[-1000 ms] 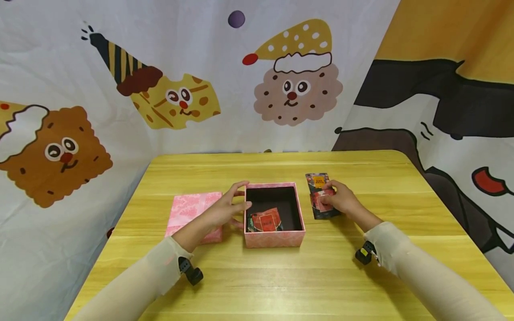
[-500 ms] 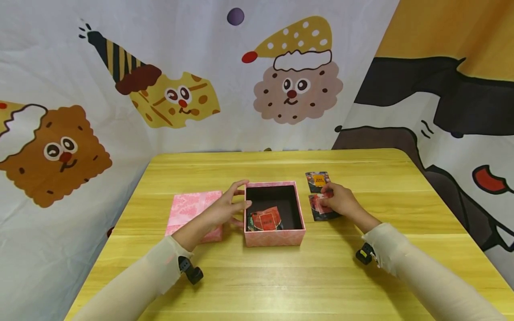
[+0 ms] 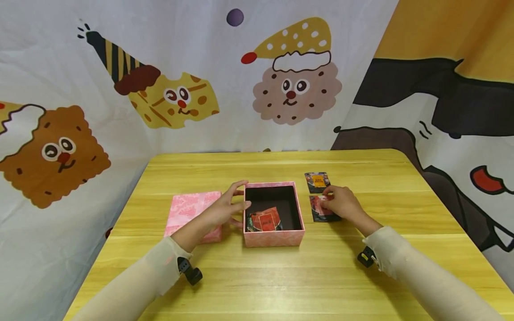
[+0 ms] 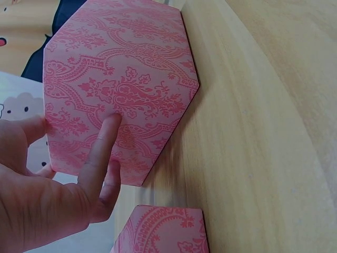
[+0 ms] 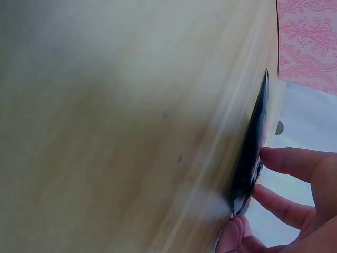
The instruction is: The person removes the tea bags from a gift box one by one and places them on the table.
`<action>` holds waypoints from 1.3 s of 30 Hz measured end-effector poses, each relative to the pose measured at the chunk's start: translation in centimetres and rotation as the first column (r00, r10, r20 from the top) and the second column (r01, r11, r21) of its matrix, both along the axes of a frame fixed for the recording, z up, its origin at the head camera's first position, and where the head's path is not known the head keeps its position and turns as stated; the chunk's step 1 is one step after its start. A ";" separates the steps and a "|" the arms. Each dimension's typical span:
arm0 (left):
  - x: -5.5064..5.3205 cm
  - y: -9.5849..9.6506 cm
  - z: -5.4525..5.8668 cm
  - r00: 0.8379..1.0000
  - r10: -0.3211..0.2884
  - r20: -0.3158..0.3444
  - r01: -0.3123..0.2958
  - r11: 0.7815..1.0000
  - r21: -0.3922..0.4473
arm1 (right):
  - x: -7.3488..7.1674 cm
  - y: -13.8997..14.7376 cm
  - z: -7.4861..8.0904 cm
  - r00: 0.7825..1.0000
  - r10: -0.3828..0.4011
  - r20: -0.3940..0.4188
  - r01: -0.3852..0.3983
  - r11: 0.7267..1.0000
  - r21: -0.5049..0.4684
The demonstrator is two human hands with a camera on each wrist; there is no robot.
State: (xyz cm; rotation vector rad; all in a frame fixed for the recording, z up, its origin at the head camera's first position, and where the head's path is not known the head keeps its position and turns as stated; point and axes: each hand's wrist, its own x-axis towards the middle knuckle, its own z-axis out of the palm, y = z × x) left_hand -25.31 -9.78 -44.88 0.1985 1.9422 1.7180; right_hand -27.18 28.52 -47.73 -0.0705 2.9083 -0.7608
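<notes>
My left hand [image 3: 221, 211] holds the left wall of an uncovered pink patterned box [image 3: 274, 239], thumb at the rim. In the left wrist view one finger [image 4: 100, 147] lies along its outer side. A red and dark sachet [image 3: 265, 220] lies inside, near the front wall. To the right of the box, my right hand [image 3: 343, 205] has its fingertips on a flat red and black sachet [image 3: 316, 214]. The right wrist view shows this sachet [image 5: 250, 150] edge-on, with fingers at its face and at its end. Just beyond lies another sachet [image 3: 317, 180] with an orange label.
The pink box lid [image 3: 190, 207] sits left of the box, partly behind my left forearm. All of it is on a yellow wooden table [image 3: 265, 281]. A cloth backdrop [image 3: 237, 102] with cartoon biscuits hangs behind the far edge.
My right hand has drawn the nearer sachet slightly toward me, off the one beyond it, and a gap now shows between them. The left hand and box have stayed put.
</notes>
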 end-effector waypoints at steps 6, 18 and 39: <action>0.0 0.0 0.0 1.000 0.001 -0.004 -0.001 1.000 0.000 | 0.2 -0.1 0.3 1.000 -0.020 -0.003 0.020 0.999 -0.032; 0.0 0.0 -0.1 1.000 -0.008 -0.008 0.008 1.000 0.005 | 0.9 -0.8 0.8 0.995 -0.024 -0.093 0.014 0.994 -0.105; -0.1 -0.1 -0.2 1.000 -0.009 0.004 0.009 1.000 0.015 | 1.5 -2.9 1.3 0.996 -0.027 -0.087 0.000 0.955 -0.295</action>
